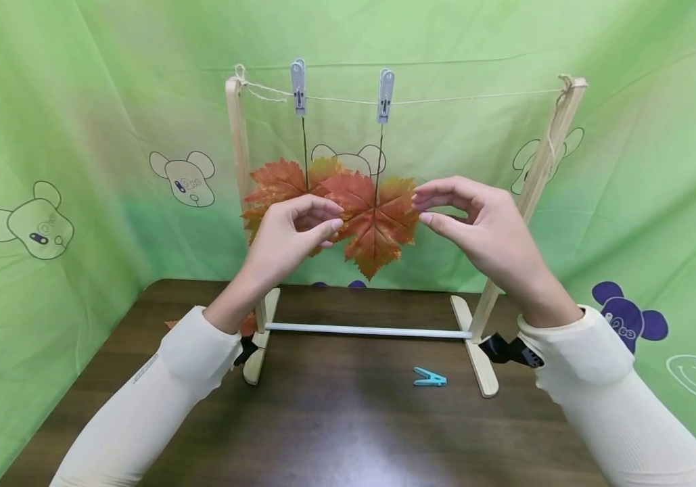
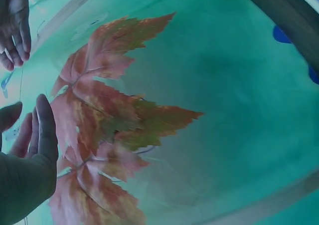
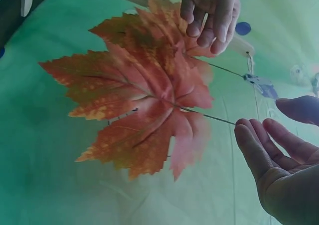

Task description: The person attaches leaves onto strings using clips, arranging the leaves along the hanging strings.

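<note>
Two orange-red artificial maple leaves hang by their stems from a string (image 1: 481, 96), each under a grey clothespin. The right leaf (image 1: 375, 226) overlaps the left leaf (image 1: 281, 181). One clothespin (image 1: 385, 95) tops the right stem, the other clothespin (image 1: 299, 86) the left. My left hand (image 1: 293, 233) is in front of the left leaf, thumb and fingers loosely bent with nothing between them. By the right leaf's outer edge, my right hand (image 1: 484, 216) has its thumb apart from its fingers. The right wrist view shows this hand (image 3: 284, 170) beside the stem, holding nothing.
The string runs between two wooden posts, the right post (image 1: 551, 149) among them, joined low down by a white rod (image 1: 366, 331). A blue clothespin (image 1: 429, 377) lies on the brown table (image 1: 335, 419). Part of another leaf (image 1: 249, 325) shows behind my left wrist. Green cloth surrounds the table.
</note>
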`<state>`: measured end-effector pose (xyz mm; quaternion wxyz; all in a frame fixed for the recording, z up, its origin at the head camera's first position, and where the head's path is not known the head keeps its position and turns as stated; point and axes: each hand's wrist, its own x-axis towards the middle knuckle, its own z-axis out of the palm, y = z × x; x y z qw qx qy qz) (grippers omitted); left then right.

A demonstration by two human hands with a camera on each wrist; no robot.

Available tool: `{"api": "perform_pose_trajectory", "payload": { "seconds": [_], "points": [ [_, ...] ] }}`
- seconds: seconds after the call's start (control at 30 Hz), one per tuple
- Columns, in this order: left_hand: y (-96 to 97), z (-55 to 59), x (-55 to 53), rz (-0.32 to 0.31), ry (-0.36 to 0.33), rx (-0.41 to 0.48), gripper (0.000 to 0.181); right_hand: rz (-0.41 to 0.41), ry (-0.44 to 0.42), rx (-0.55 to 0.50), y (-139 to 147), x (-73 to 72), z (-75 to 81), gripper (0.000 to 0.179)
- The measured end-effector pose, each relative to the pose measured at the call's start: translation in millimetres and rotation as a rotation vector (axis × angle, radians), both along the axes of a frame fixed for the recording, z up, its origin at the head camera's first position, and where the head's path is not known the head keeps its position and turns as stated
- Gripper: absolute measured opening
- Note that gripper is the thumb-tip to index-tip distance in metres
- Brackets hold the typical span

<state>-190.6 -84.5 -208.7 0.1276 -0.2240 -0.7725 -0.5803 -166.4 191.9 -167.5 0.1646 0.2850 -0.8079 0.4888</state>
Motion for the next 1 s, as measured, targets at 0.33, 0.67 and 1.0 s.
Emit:
{"api": "perform_pose_trajectory", "payload": {
  "seconds": [0.33,0.67,1.0],
  "points": [
    [-26.2,-23.6,9.0,-0.035,-0.034,-0.176,0.024,-0.005,-0.059,0.038,3.3,8.2,-16.0,0.027],
    [-45.5,-41.3,16.2,-0.084,-0.047,-0.280,0.027,-0.024,-0.082,0.089,9.2,11.1,-30.4,0.027],
    [-67.5,-64.1,19.3,-0.126,-0.077,-0.339,0.028,-0.004,-0.125,0.113,16.9,13.7,-47.4,0.026]
  ]
}}
